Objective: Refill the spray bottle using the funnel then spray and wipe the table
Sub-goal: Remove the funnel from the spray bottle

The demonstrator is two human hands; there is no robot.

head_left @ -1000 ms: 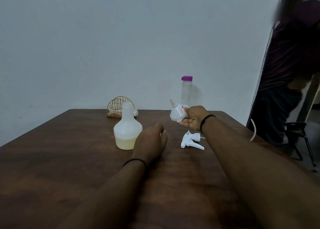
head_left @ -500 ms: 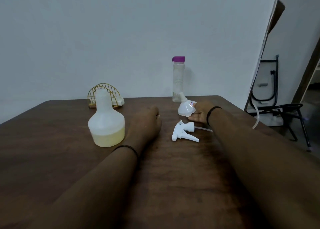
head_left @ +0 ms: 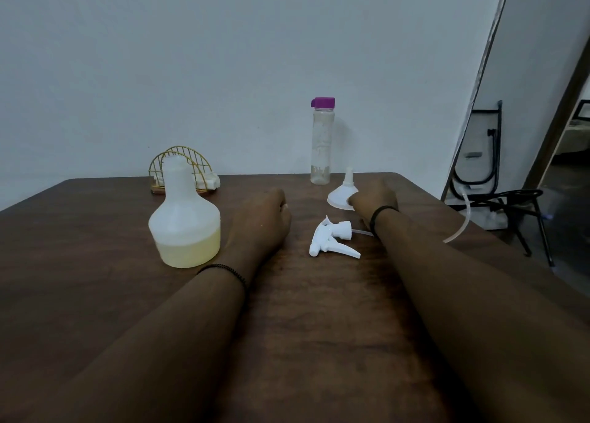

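The white spray bottle (head_left: 184, 221) stands open-necked on the dark wooden table (head_left: 79, 279), with pale yellow liquid in its lower part. Its white trigger head (head_left: 332, 237) lies on its side in the middle, its thin tube running under my right wrist. The white funnel (head_left: 341, 192) rests wide mouth down, spout up. My right hand (head_left: 373, 197) has its fingers on the funnel's right rim. My left hand (head_left: 261, 221) lies on the table as a loose fist just right of the spray bottle, holding nothing. A clear bottle with a purple cap (head_left: 321, 141) stands behind the funnel.
A gold wire holder with white tissues (head_left: 204, 173) stands at the back behind the spray bottle. The table's right edge runs close past my right forearm. Beyond it are a folded black metal frame (head_left: 498, 196) and a doorway.
My right hand has lowered the funnel from the air onto the table, mouth down. A person at the right has left the view. The camera has shifted; my left hand stays put.
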